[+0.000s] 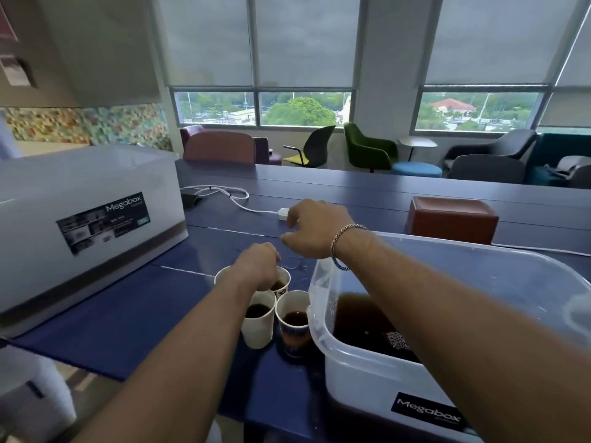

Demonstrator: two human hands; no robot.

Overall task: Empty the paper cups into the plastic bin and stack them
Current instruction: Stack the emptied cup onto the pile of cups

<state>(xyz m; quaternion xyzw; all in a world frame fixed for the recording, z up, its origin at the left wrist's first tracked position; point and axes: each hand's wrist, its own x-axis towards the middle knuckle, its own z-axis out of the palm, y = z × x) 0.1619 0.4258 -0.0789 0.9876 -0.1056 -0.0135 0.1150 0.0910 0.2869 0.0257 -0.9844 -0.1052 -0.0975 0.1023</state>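
The tabletop [105, 318] is deep navy blue. The paper cups [258, 327] are white, and the nearest cup [294, 334] carries a dark blue print. The drink [361, 324] pooled in the clear, frosted plastic bin [361, 388] is dark brown. The bin's label [428, 410] is black with white lettering. A second bin [64, 187] is cloudy grey-white. A box [451, 219] is reddish brown, a cable [236, 199] white, a bracelet [342, 235] silver and blue. Behind, an armchair [367, 148] is green, a stool [415, 169] bright blue, and wall tiles [83, 123] form a many-coloured mosaic.
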